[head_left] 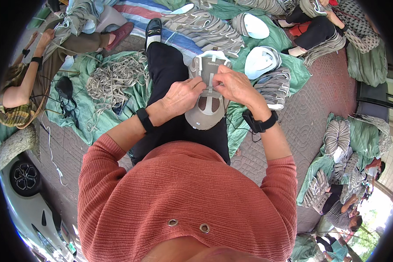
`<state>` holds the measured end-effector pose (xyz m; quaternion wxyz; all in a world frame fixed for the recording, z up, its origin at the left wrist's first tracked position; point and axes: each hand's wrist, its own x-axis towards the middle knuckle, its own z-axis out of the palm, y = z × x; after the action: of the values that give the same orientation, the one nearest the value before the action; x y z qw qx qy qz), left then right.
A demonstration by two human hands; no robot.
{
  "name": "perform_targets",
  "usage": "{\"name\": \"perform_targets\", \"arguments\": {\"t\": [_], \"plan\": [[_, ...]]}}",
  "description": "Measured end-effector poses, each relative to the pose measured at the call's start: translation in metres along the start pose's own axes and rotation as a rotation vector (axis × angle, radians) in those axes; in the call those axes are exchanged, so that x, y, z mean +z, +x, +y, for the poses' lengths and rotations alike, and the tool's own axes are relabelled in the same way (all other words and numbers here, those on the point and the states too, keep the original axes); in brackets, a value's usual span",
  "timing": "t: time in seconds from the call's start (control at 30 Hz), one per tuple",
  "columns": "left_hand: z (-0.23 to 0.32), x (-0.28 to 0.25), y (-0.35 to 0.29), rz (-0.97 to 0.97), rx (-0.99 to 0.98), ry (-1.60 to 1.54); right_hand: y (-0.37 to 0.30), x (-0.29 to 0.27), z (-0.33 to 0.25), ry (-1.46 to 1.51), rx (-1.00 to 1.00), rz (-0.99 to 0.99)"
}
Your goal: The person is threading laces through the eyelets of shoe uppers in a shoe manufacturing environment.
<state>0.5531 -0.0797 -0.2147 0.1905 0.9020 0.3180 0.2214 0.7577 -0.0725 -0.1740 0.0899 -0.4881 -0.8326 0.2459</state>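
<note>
A grey and white shoe upper [204, 115] lies across my lap, its mesh toe panels toward me and its padded collar pointing away. My left hand [183, 95] is closed in a pinch at the left side of its throat. From the other side, my right hand [236, 86] pinches close to the tongue [211, 70], fingertips bent inward. Between the two hands, a pale shoelace [208, 91] crosses the throat; its ends are hidden by my fingers. To the left, a tangled heap of grey laces [118, 81] rests on green sheeting.
Stacked shoe uppers [212, 32] lie ahead on striped sheeting [137, 17]. More uppers [273, 87] sit to the right on green cloth. People work at left and upper right. A black corded device [64, 87] lies left; a car [30, 205] stands lower left.
</note>
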Motion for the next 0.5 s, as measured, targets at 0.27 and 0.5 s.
{"name": "perform_targets", "arguments": {"t": [0.27,0.5], "plan": [[-0.003,-0.004,0.007,0.042,0.177,0.140,0.022,0.029,0.016,0.218,0.051,-0.004],[0.003,-0.006,0.008,0.018,0.139,0.200,0.019,0.009,0.005,0.200,0.017,0.065]]}}
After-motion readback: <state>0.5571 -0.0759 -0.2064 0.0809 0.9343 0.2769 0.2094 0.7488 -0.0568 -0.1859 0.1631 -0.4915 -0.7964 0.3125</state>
